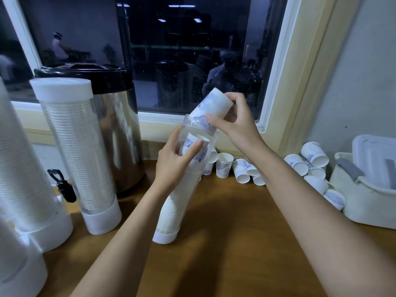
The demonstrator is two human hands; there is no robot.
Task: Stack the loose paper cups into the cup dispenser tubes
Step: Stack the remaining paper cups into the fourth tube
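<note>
Head view, so tell me: what has each hand got?

Left hand is wrapped round the upper part of the clear dispenser tube, which leans toward the window with its white foot on the wooden counter. Right hand pinches one paper cup by its wall, with fingertips and thumb on opposite sides, nearer the closed base.

And where does the cup sit against that pinch?

Upside down, base up, its rim already inside the tube's mouth. Most of the cup sticks out above the tube, to the left of the palm. (A second cup sits loose a little way down, over the packed stack.)

How will it handle?

I'd judge it nearly weightless and thin-walled. It will dent if squeezed, and the rolled rim is probably the stiffest part. A light pinch at the base end looks right, since that end is clear of the tube. The tube looks like rigid, smooth plastic, so the left hand's full wrap seems wise against slipping.

What's left?

Plenty. Loose cups lie and stand along the wall under the window, with more heaped beside the white basket. A capped, full tube stands at left in front of the steel urn.
</note>
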